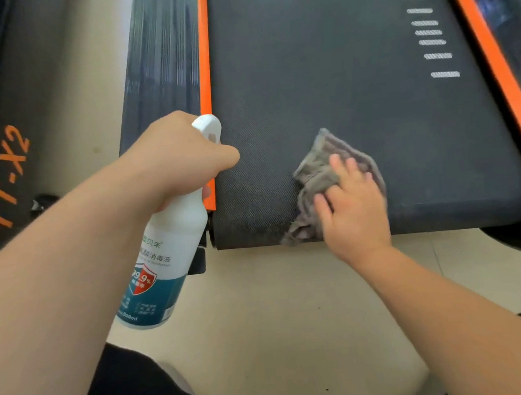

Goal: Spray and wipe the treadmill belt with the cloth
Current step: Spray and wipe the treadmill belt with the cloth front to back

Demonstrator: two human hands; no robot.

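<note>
Quick rundown. The spray bottle (170,251) is white on top with a teal band at the bottom, a red-and-white shield reading 99.9%, some Chinese print and a white trigger head. It's tilted, base toward the camera, with the head over the left edge of the treadmill belt (337,82). The belt is dark grey with a fine dotted weave, and its near end curves down above the pale floor (278,320). The cloth (319,167) is a rumpled grey rag with darker stripes. It lies on the belt close to the near end, roughly mid-width, one corner trailing at the lip.

Counts: one bottle, one cloth, two bare hands, a left orange strip (204,61) and a right orange strip (491,54) along the belt, and seven white dashes (430,32) stacked in a column on its far right. Far left there's orange TT-X2 lettering (5,177) on another dark panel.

The left hand (184,153) has its grip clamped round the bottle's neck, fingers curled under the trigger head; can't tell if the trigger is squeezed. The right hand (353,208) has its grip apart, fingers straight and spread, pressing flat on the cloth.
</note>
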